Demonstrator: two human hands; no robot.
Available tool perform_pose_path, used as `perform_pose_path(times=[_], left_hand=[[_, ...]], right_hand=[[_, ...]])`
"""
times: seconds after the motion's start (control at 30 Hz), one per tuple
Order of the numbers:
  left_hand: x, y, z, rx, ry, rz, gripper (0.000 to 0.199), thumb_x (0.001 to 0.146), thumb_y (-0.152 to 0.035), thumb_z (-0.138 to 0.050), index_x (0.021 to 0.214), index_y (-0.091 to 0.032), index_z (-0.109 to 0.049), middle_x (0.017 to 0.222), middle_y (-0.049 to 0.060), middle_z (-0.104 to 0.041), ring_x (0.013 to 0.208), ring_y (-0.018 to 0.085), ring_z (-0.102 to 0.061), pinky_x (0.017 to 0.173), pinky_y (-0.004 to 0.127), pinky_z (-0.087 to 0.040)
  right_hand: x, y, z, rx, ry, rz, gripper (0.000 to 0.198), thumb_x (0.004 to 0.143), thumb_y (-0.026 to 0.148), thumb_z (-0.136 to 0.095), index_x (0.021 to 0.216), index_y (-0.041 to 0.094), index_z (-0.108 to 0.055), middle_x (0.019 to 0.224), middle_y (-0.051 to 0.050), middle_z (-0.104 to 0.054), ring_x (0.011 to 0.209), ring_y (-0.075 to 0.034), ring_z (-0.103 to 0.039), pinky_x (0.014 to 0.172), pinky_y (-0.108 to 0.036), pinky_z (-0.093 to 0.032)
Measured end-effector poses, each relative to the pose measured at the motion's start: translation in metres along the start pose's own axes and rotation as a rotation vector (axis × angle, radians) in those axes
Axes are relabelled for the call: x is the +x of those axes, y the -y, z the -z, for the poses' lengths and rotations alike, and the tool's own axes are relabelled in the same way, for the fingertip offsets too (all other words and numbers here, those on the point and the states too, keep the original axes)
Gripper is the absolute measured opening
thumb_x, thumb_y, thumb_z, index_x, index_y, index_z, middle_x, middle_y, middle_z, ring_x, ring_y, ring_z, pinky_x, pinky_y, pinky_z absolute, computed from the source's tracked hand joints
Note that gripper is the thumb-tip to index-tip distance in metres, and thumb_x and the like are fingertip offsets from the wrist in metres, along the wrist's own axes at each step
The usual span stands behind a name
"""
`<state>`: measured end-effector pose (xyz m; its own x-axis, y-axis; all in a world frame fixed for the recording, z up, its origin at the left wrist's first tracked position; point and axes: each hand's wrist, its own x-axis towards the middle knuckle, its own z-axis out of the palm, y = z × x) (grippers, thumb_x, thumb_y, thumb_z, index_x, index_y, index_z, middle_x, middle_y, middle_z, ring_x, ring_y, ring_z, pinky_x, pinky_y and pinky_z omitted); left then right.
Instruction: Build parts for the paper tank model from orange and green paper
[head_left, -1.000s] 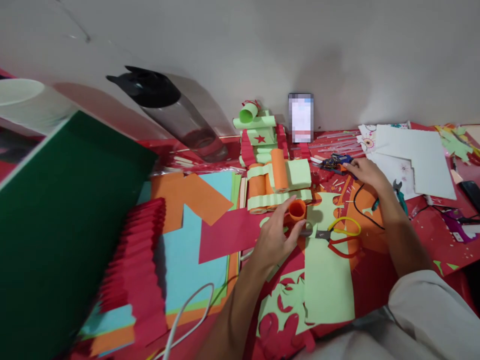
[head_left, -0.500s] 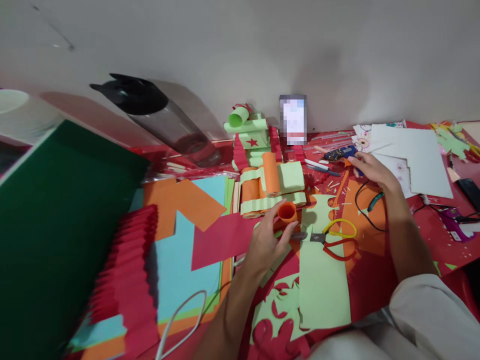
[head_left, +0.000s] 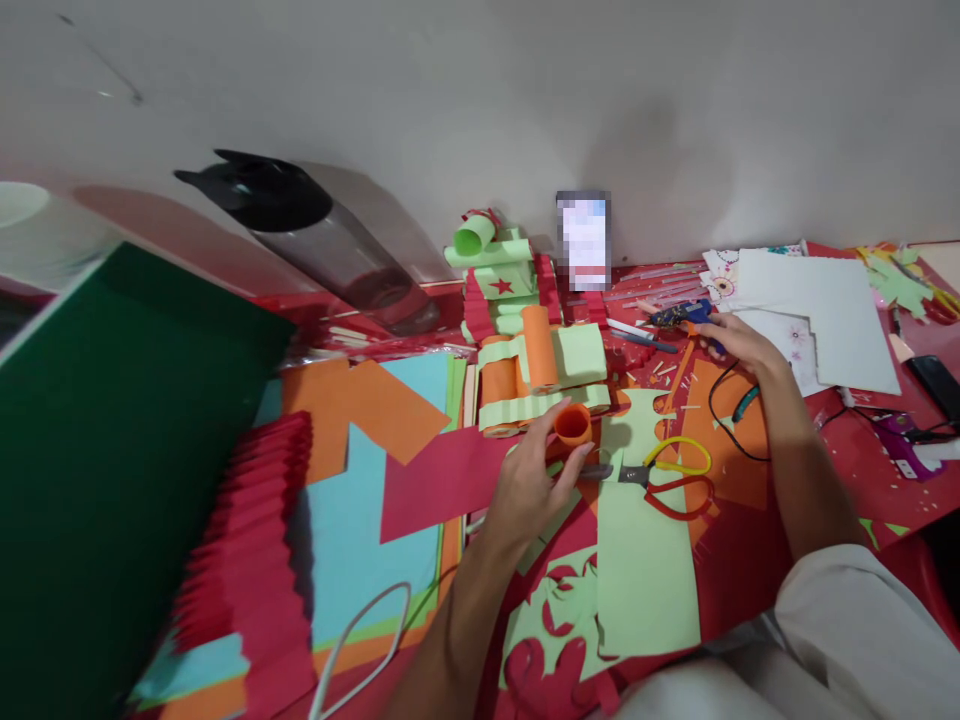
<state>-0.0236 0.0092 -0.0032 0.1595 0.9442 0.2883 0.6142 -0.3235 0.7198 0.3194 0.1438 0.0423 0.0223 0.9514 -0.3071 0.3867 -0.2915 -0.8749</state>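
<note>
My left hand is closed around a small orange paper tube, pinched between thumb and fingers with its round mouth facing up. Just behind it sits a model tank of orange and light green rolled paper. Scissors with one yellow and one red handle loop lie right of the tube, on light green paper; their blade tips are hidden by my left hand. At the right, my right hand has its fingers around the handle of a dark blue glue gun, whose nozzle points left.
Behind the tank stands a green paper model with a red star. A phone leans on the wall. A tall bottle, a green board, pleated red paper and coloured sheets fill the left. White card lies right.
Both hands keep almost the same places and grips. The whole view has shifted very slightly; no object has clearly moved on the table.
</note>
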Motion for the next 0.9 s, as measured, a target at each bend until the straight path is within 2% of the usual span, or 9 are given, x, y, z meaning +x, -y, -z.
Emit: perform_pose_path(times=[0.27, 0.43, 0.6, 0.7, 0.8, 0.9], left_hand=[[0.0, -0.001, 0.0, -0.023, -0.006, -0.015, 0.047, 0.099, -0.037, -0.061, 0.142, -0.019, -0.056, 0.134, 0.013, -0.073, 0.119, 0.028, -0.073, 0.099, 0.039, -0.063], [0.001, -0.002, 0.001, -0.038, 0.01, -0.016, 0.046, 0.1, -0.035, -0.06, 0.143, -0.021, -0.056, 0.136, 0.011, -0.072, 0.118, 0.027, -0.074, 0.099, 0.039, -0.063], [0.001, -0.002, 0.001, -0.021, 0.006, 0.008, 0.047, 0.099, -0.037, -0.06, 0.144, -0.023, -0.057, 0.135, 0.012, -0.072, 0.12, 0.029, -0.073, 0.1, 0.044, -0.063], [0.0, -0.003, 0.0, -0.028, 0.002, 0.005, 0.048, 0.099, -0.036, -0.06, 0.145, -0.022, -0.056, 0.136, 0.012, -0.072, 0.12, 0.029, -0.073, 0.1, 0.044, -0.063], [0.0, -0.003, 0.001, -0.038, 0.002, -0.002, 0.048, 0.1, -0.036, -0.06, 0.145, -0.021, -0.055, 0.136, 0.012, -0.072, 0.118, 0.027, -0.074, 0.099, 0.042, -0.064], [0.0, -0.003, 0.001, -0.043, 0.006, -0.016, 0.047, 0.1, -0.035, -0.06, 0.145, -0.022, -0.055, 0.136, 0.011, -0.073, 0.116, 0.026, -0.075, 0.099, 0.039, -0.064]], right_hand=[[0.005, -0.002, -0.002, 0.055, -0.113, 0.034, 0.032, 0.073, 0.042, -0.084, 0.067, 0.018, -0.064, 0.06, 0.002, -0.06, 0.055, -0.01, -0.05, 0.052, -0.024, -0.037], [-0.001, 0.003, -0.001, 0.159, -0.101, 0.071, 0.03, 0.065, 0.038, -0.09, 0.076, 0.017, -0.072, 0.078, -0.002, -0.074, 0.067, -0.014, -0.064, 0.062, -0.026, -0.05], [0.002, -0.001, 0.004, 0.148, -0.116, 0.048, 0.026, 0.07, 0.038, -0.087, 0.078, 0.018, -0.074, 0.071, -0.002, -0.073, 0.061, -0.014, -0.063, 0.059, -0.026, -0.05], [0.006, -0.002, 0.004, 0.198, -0.164, 0.078, 0.023, 0.077, 0.04, -0.082, 0.081, 0.019, -0.074, 0.079, -0.004, -0.076, 0.066, -0.014, -0.065, 0.058, -0.024, -0.052], [0.01, -0.003, -0.001, 0.301, -0.154, 0.097, 0.023, 0.086, 0.043, -0.075, 0.085, 0.02, -0.071, 0.091, -0.006, -0.079, 0.08, -0.016, -0.072, 0.068, -0.025, -0.059], [0.014, -0.007, -0.008, 0.42, -0.133, 0.076, 0.021, 0.089, 0.041, -0.073, 0.086, 0.022, -0.066, 0.09, -0.006, -0.079, 0.086, -0.018, -0.076, 0.08, -0.031, -0.064]])
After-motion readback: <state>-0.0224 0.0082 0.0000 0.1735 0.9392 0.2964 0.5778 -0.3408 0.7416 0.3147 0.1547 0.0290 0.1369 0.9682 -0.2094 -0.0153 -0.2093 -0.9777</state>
